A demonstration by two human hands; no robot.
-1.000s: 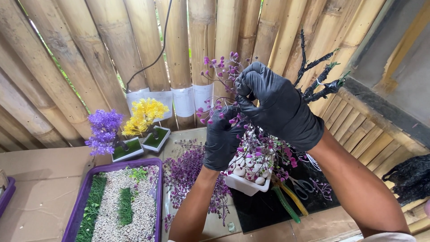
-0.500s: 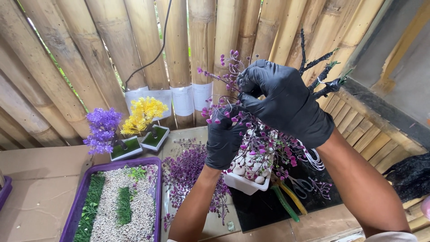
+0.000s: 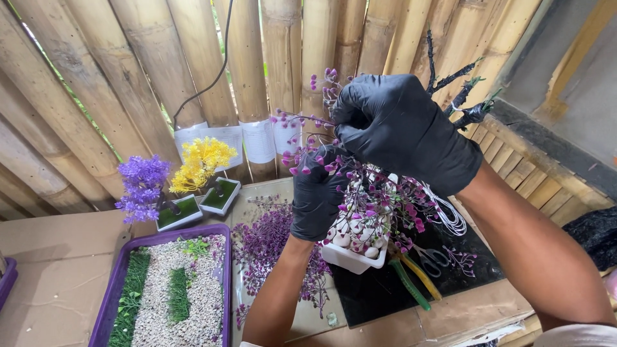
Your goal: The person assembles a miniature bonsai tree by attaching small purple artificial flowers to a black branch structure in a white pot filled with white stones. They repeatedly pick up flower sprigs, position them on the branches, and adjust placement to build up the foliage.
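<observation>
The right hand [image 3: 402, 128] pinches a pink sprig [image 3: 302, 121] between curled fingers, and the left hand [image 3: 318, 196] just below grips the small tree [image 3: 379, 205]. Too hard a tug could tip its white pot [image 3: 350, 257] and spill the white pebbles [image 3: 340, 239]. Left of the fingers, a purple tray [image 3: 103, 315] holds gravel [image 3: 193, 295] and green moss strips [image 3: 132, 292].

Both hands wear thin black gloves, smooth with a faint sheen, the left hand [image 3: 318, 196] and the right hand [image 3: 402, 128] alike; the artificial pink-purple sprigs [image 3: 379, 205] between them look like moulded plastic, set among smooth white pebbles [image 3: 350, 241] in a glossy white plastic pot [image 3: 350, 260]. Behind stands a wall of dry, matt bamboo poles [image 3: 116, 83]; the purple tray [image 3: 106, 299] at near left is smooth plastic holding rough pale gravel [image 3: 193, 302]; the bench [image 3: 45, 270] is dull cardboard-like board.
</observation>
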